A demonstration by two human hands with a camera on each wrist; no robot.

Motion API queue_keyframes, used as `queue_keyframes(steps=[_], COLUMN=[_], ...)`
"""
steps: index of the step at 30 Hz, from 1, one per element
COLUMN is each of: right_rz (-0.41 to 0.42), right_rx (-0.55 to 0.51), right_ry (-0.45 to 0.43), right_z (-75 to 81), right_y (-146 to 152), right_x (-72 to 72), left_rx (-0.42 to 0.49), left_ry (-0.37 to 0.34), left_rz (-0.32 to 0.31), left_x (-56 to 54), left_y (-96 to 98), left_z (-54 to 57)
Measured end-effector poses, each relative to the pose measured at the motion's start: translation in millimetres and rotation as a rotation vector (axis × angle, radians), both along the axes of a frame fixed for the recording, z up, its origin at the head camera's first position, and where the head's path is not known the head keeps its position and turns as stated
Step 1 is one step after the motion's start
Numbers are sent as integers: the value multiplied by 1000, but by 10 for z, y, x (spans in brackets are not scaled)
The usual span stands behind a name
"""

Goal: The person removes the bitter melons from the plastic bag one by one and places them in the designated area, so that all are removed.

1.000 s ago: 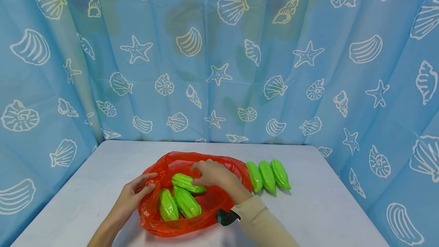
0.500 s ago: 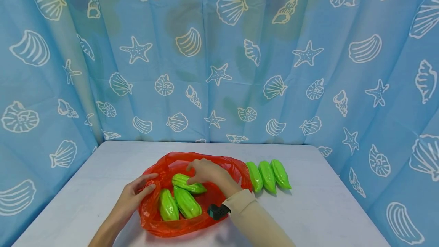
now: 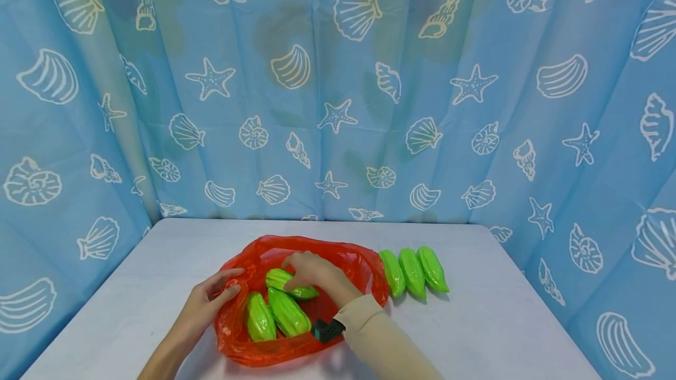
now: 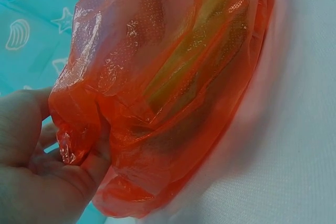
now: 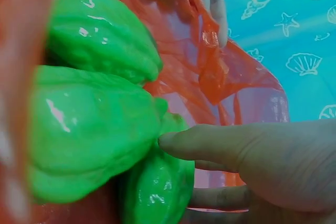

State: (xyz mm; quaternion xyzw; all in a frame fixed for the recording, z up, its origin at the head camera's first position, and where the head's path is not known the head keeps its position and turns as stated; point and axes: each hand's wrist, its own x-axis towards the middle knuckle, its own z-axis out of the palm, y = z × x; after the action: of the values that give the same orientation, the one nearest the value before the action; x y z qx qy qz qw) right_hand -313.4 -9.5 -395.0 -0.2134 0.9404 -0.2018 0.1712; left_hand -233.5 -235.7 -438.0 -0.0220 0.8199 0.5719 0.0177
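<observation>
A red plastic bag lies with its mouth spread toward the back of the table. Inside it rest a ridged green gourd at the rear, a second green gourd in the middle and a third green gourd at the left. My left hand pinches the bag's left rim between thumb and fingers; bunched red plastic shows in its grasp in the left wrist view. My right hand reaches into the bag and holds the rear gourd, thumb on its near side, fingers on the far side, fingertips partly hidden.
Outside, close by the bag's right edge, stand three more green gourds side by side. The white table extends to the right. A blue curtain with white shells hangs behind and on both sides.
My right hand has shifted a little left along the rear gourd, its wrist and sleeve moving left too. The gourds, the bag and my left hand stay in place.
</observation>
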Motion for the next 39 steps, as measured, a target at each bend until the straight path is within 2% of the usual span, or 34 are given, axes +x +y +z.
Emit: queue_keyframes(steps=[14, 21, 30, 39], right_rz=[-14, 7, -23, -16], right_rx=[11, 50, 0, 29], right_ry=[27, 59, 35, 77], right_z=[-30, -51, -9, 44], right_y=[-33, -42, 6, 65], right_x=[23, 3, 34, 72], left_rx=[9, -1, -7, -13], left_ry=[-20, -23, -16, -16], left_rz=[10, 8, 6, 12], left_x=[9, 5, -5, -1], left_y=[12, 10, 16, 21], left_z=[12, -4, -8, -10])
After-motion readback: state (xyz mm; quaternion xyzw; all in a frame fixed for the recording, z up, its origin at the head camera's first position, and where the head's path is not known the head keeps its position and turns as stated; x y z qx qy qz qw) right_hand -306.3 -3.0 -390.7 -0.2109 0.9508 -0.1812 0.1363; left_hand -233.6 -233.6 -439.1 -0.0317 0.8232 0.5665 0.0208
